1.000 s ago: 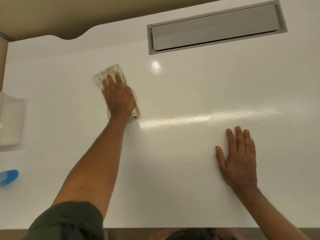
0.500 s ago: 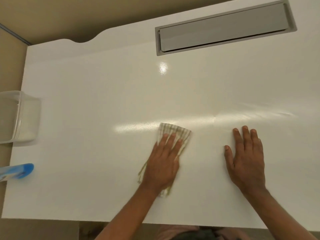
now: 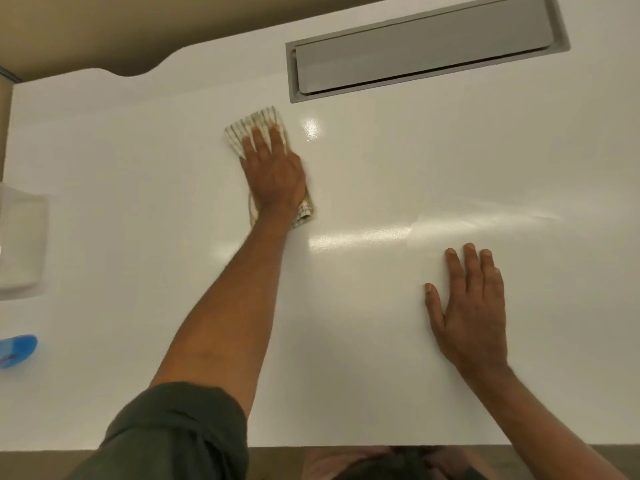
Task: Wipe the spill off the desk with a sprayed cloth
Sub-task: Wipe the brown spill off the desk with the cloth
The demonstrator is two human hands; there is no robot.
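left hand (image 3: 273, 174): fingers flat, pressing the striped cloth (image 3: 258, 128) onto the counter (image 3: 381, 341), just below-left of the grey hatch (image 3: 426, 46)
right hand (image 3: 472, 313): flat on counter, holding nothing

The white desk (image 3: 381, 341) carries a striped cloth (image 3: 258, 124), a clear container (image 3: 20, 237) and a blue bottle (image 3: 17, 349).
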